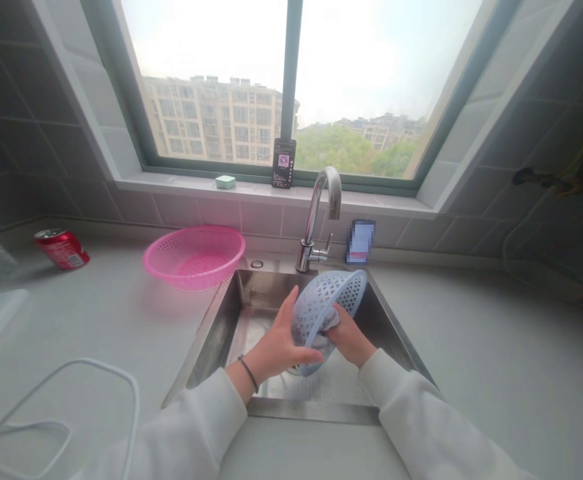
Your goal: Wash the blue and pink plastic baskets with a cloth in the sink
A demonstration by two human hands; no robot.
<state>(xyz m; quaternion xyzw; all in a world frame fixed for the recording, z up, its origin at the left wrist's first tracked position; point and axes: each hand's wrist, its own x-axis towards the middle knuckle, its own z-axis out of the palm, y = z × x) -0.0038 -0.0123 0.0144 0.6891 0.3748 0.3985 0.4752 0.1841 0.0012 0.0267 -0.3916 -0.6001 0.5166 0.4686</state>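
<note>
Over the metal sink (316, 408) a light blue plastic colander (316, 300) is held tilted on its side, its open face turned to the right. My left hand (281, 340) grips it from the left, thumb over the rim and fingers against the outside. Inside the bowl, my right hand (351, 335) is closed on a grey cloth (327, 325), which presses against the inner wall. Part of the cloth hangs near the lower rim. The right fingertips are hidden by the cloth and colander.
A chrome faucet (316, 220) rises behind the sink. On the left counter are a pink basket (196, 260), a red can (62, 249) and a white cable (134, 407). Phones lean at the window (284, 163) and the wall (360, 241). A green soap-like block (226, 182) lies on the sill.
</note>
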